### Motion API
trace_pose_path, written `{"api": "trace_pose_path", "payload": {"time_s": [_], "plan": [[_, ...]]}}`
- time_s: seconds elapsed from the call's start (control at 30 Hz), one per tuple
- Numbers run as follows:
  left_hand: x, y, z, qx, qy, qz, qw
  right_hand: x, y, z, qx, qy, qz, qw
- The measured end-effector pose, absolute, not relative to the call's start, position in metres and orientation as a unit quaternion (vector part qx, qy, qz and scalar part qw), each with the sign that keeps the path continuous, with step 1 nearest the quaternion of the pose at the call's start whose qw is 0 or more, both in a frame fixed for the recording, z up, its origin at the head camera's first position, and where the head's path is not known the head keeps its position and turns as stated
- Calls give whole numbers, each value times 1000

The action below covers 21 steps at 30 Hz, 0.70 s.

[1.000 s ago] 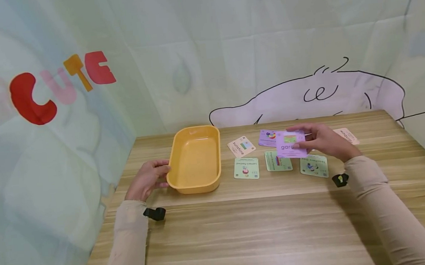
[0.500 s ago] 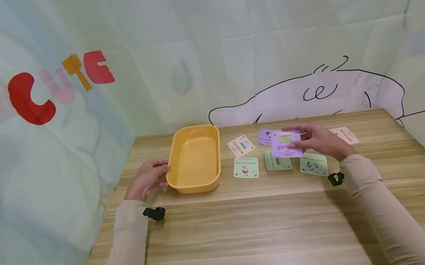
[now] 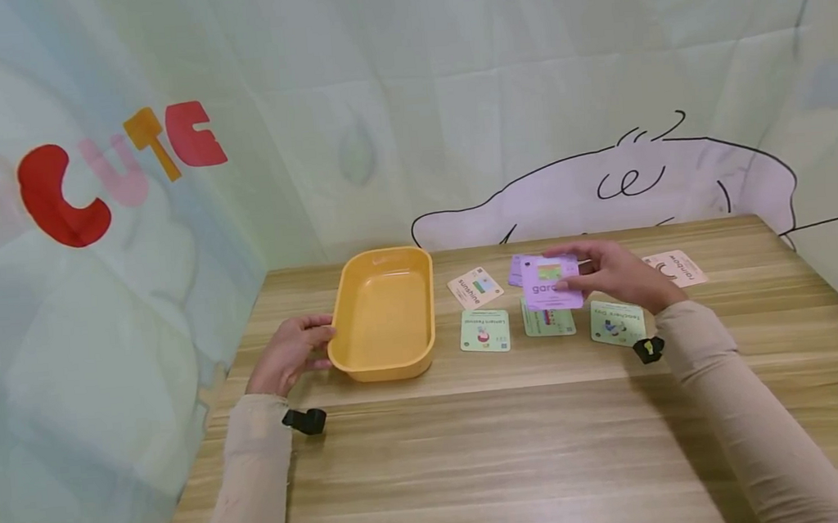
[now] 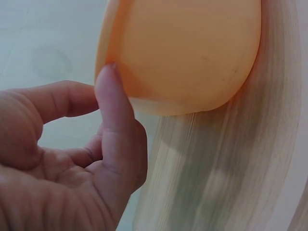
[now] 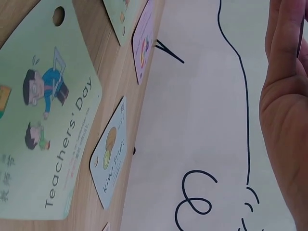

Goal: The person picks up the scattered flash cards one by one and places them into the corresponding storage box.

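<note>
My left hand (image 3: pixel 292 355) pinches the left rim of a yellow tray (image 3: pixel 391 374); the left wrist view has the thumb inside the tray wall and a finger outside. Held above the cards is a purple flash card (image 3: pixel 539 300) reading "gard", pinched by my right hand (image 3: pixel 612 269), whose thumb covers part of the word. Behind it another purple card (image 3: pixel 515 269) is mostly hidden. A green card (image 3: pixel 548 325) lies just below, partly covered. In the right wrist view the hand (image 5: pixel 288 101) is at the right edge and its card is out of sight.
Flash cards lie around: sunshine (image 3: pixel 476 288), Lantern Festival (image 3: pixel 484 332), Teachers' Day (image 3: pixel 617 322) and rainbow (image 3: pixel 676 269). A kiwi fruit card (image 5: pixel 110 151) appears in the right wrist view. A printed curtain (image 3: pixel 350 135) hangs behind the wooden table (image 3: pixel 434 457).
My right hand has moved left with the purple card, uncovering more of the rainbow and Teachers' Day cards. The left hand and the tray have stayed in place.
</note>
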State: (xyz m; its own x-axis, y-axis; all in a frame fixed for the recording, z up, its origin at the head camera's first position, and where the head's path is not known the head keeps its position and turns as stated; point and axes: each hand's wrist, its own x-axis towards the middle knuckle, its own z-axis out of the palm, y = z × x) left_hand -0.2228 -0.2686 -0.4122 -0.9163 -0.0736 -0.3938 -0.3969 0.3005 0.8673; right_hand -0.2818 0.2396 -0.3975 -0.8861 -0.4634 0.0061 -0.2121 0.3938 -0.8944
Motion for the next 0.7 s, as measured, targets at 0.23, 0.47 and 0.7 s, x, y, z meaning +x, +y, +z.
{"api": "trace_pose_path", "payload": {"time_s": [0.23, 0.47, 0.7], "plan": [[-223, -270, -414, -145, 796, 571, 139, -283, 233, -397, -215, 828, -505, 117], [-223, -270, -413, -141, 794, 574, 139, -284, 225, -398, -223, 818, -516, 120], [-223, -270, -413, -141, 792, 576, 141, -286, 219, -397, -235, 813, -517, 131]]}}
